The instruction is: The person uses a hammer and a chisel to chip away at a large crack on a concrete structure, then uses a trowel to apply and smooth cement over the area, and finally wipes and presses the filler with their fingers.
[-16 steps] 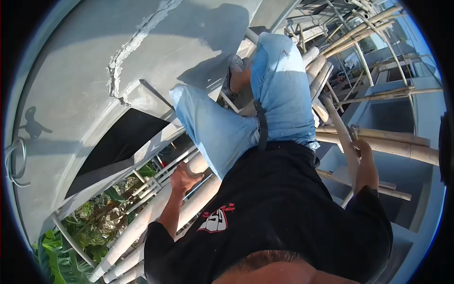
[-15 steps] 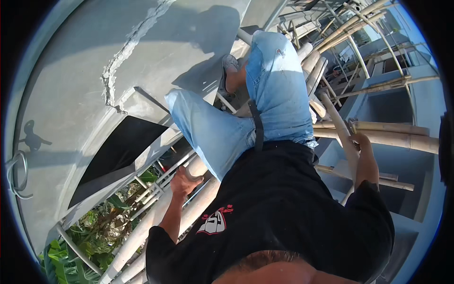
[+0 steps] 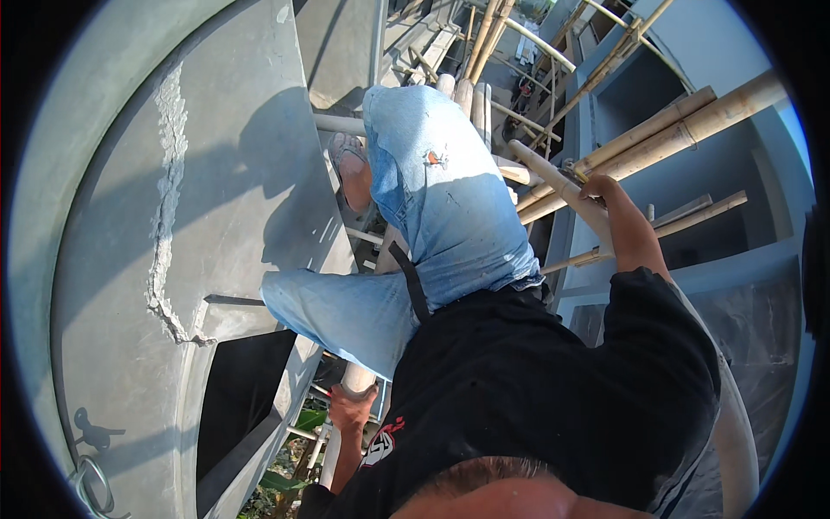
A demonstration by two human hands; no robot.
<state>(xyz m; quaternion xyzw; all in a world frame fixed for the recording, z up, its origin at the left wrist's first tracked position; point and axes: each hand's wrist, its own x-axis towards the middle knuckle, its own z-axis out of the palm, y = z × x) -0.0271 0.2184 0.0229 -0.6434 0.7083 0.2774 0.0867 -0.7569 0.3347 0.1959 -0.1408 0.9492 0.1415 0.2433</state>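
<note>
My left hand (image 3: 353, 408) is low beside my bent left knee, closed round a thick pale bamboo pole (image 3: 357, 379) under my leg. Its fingers are partly hidden at the pole's far side. Out to the right, my right hand (image 3: 603, 188) grips a slanting bamboo pole (image 3: 560, 180), close to where it crosses two thick horizontal bamboos (image 3: 683, 130). My legs, in light blue jeans (image 3: 450, 182), are bent over the scaffold poles. One foot in a sandal (image 3: 347, 164) is next to the grey wall.
A grey plastered wall (image 3: 112, 259) with a rough crack (image 3: 166, 208) and a dark opening (image 3: 242, 389) lies to the left. A loop of pale wire (image 3: 95, 489) hangs there. Bamboo scaffolding and blue-grey wall recesses (image 3: 648, 95) fill the right. Green leaves (image 3: 281, 483) show below.
My view has turned and shifted, so the cracked wall appears more upright. My left hand now sits lower in the picture, wrapped on the pole. My right hand still grips its slanting pole.
</note>
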